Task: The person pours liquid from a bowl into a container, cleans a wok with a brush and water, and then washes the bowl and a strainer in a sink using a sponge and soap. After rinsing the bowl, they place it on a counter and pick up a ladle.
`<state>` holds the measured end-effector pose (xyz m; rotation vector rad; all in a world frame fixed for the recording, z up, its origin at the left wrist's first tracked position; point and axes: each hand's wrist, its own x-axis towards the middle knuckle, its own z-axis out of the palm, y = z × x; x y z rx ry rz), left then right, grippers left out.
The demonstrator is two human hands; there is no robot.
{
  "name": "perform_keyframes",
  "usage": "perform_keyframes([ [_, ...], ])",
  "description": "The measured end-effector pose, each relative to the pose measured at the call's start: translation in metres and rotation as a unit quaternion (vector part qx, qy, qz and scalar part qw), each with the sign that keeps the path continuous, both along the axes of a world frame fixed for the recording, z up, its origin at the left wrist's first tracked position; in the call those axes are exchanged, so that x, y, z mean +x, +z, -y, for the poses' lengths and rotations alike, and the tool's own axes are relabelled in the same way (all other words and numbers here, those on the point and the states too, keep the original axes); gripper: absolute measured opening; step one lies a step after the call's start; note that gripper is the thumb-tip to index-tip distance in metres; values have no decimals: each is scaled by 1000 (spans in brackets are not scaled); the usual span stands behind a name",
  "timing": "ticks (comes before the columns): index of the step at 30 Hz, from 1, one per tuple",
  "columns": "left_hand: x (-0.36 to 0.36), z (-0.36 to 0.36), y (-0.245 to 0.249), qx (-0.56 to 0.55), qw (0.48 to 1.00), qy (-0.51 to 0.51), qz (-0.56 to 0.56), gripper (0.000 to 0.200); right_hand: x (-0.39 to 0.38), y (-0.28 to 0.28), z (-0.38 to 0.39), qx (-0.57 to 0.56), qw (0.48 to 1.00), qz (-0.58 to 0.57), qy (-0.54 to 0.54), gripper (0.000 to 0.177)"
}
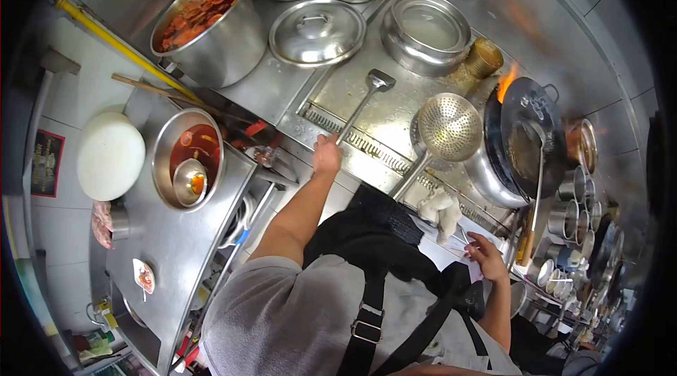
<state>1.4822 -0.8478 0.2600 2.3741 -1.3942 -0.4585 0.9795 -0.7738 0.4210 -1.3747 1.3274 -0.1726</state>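
My left hand (326, 153) is closed around the handle of a wok spatula (360, 108), whose blade points away over the steel stove top. To the right, my right hand (486, 257) is low at the stove's front edge, fingers apart and slightly curled, with nothing visible in it. A pale crumpled cloth (441, 211) hangs just left of that hand. Between my hands, a perforated strainer (450, 127) rests with its handle toward me. Beyond my right hand, a dark wok (530, 109) sits tilted, with a long-handled ladle (540, 186) in it.
Flame (507, 83) rises beside the wok. At the back stand a lidded pot (319, 32), a steel pot of liquid (425, 55) and a large pot (233, 48) of red food. On the left counter (151, 235) is a bowl (161, 164) of red sauce.
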Motion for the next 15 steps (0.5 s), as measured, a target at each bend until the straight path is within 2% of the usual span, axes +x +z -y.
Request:
perform_keyframes([
  [2,1,12,18,65,997,-4,-30,57,-3,-14,3,2,1000,7,-1,43],
  [3,8,19,17,11,1000,-10,-8,57,3,-9,6,-15,999,-25,29,44],
  [4,20,34,21,8,1000,-18,-7,57,8,-3,8,-18,999,-24,21,44],
  [6,62,72,28,-75,996,-39,43,51,21,-1,4,-8,1000,-17,-20,43],
  [8,108,132,35,-162,981,-53,92,44,21,-16,-5,-12,999,-7,-48,44],
  [11,181,251,46,-202,966,-94,128,49,35,-28,-23,-5,985,-63,-160,44],
  [14,225,341,61,-180,965,-104,158,55,75,-34,-53,40,961,-57,-266,43],
  [15,238,369,57,-178,967,-102,152,55,92,-33,-61,86,948,-44,-302,43],
])
